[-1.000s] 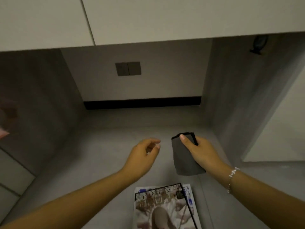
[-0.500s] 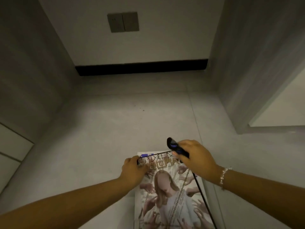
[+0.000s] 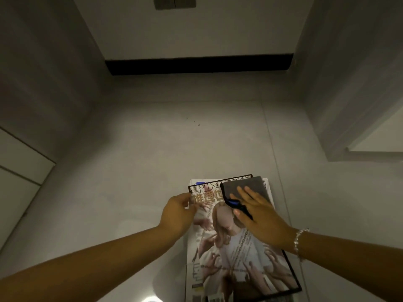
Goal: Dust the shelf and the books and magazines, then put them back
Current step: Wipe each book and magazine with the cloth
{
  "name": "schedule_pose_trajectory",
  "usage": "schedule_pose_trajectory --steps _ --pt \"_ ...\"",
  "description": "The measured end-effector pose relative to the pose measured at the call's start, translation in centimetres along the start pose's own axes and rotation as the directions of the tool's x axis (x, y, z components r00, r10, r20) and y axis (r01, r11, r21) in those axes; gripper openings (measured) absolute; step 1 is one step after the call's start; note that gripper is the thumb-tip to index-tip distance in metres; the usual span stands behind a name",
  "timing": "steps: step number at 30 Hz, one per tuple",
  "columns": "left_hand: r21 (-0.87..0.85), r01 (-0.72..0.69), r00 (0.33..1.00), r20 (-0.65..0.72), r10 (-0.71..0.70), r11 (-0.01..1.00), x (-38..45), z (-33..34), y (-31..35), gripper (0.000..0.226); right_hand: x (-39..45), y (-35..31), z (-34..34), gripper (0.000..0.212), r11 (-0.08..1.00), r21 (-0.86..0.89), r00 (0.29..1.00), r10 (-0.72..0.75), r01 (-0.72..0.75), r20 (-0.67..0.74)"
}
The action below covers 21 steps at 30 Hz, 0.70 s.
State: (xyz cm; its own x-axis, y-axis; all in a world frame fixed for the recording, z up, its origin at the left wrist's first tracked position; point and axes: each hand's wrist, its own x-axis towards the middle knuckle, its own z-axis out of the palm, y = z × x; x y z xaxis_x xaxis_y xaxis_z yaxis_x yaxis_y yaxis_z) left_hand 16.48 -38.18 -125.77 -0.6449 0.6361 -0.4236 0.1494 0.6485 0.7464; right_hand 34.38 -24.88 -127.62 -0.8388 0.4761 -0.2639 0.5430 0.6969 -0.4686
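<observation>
A magazine (image 3: 235, 253) with a pale cover picture and a black border lies flat on the grey shelf surface (image 3: 152, 153), near the front, on top of another white-edged one. My left hand (image 3: 178, 212) holds its top left corner, fingers curled at the edge. My right hand (image 3: 257, 214) lies flat, fingers straight, pressing a dark grey cloth (image 3: 246, 189) with a blue patch onto the magazine's top right corner.
The shelf is a grey recess with side walls left and right and a black strip (image 3: 198, 65) along the back. A grey double switch plate (image 3: 174, 2) sits on the back wall. White cabinet fronts (image 3: 19, 171) are at the left.
My view has tilted down. My right hand brought the cloth from mid-air down flat onto the magazine's top right corner. My left hand came down to the top left corner.
</observation>
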Motion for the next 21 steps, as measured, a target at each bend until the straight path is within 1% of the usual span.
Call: schedule_pose_trajectory --steps 3,5,6,8,9,10,12,13,16,18,21 --pt "-0.068 0.070 0.997 0.012 -0.070 0.995 0.2 0.3 0.5 0.022 0.5 -0.1 0.2 0.102 1.000 0.002 1.000 0.013 -0.013 0.003" --pt "-0.134 0.089 0.996 0.006 -0.089 0.987 0.2 0.1 0.7 0.014 0.5 -0.2 0.4 0.111 1.000 0.000 1.000 0.003 -0.003 -0.020" --pt "-0.151 0.102 0.995 0.006 -0.102 0.983 0.3 0.0 0.7 0.018 0.5 -0.3 0.4 0.105 1.000 -0.014 1.000 0.004 -0.005 -0.022" --pt "-0.173 0.143 0.990 0.028 -0.140 0.974 0.3 -0.3 0.9 0.031 0.4 -0.6 0.2 0.070 0.999 -0.032 1.000 0.021 -0.021 -0.018" --pt "-0.205 0.170 0.985 0.045 -0.164 0.964 0.4 -0.4 1.0 0.032 0.4 -0.8 0.1 0.057 0.999 -0.033 0.999 0.031 -0.032 -0.015" --pt "-0.258 0.193 0.981 0.063 -0.183 0.947 0.6 -0.6 0.9 0.029 0.5 -0.9 0.1 0.052 0.999 -0.035 0.999 0.038 -0.038 -0.015" --pt "-0.366 0.233 0.972 0.094 -0.214 0.901 0.5 -1.1 1.3 0.013 0.8 -1.0 0.1 0.052 0.998 -0.041 0.999 0.046 -0.047 -0.022" --pt "-0.409 0.250 0.968 0.112 -0.224 0.878 0.5 -1.3 1.4 0.013 0.9 -1.2 0.1 0.052 0.998 -0.038 0.998 0.052 -0.053 -0.024" --pt "-0.473 0.296 0.955 0.176 -0.240 0.830 0.4 -1.6 1.3 0.025 1.5 -1.5 0.5 0.051 0.996 -0.018 0.996 0.084 -0.084 -0.036" --pt "-0.469 0.313 0.947 0.224 -0.232 0.826 0.2 -1.5 1.4 0.027 1.7 -1.7 0.7 0.051 0.995 -0.016 0.994 0.094 -0.095 -0.054" --pt "-0.444 0.317 0.944 0.236 -0.232 0.838 0.4 -2.1 1.8 0.031 1.9 -1.9 0.7 0.052 0.994 -0.019 0.992 0.108 -0.109 -0.064"
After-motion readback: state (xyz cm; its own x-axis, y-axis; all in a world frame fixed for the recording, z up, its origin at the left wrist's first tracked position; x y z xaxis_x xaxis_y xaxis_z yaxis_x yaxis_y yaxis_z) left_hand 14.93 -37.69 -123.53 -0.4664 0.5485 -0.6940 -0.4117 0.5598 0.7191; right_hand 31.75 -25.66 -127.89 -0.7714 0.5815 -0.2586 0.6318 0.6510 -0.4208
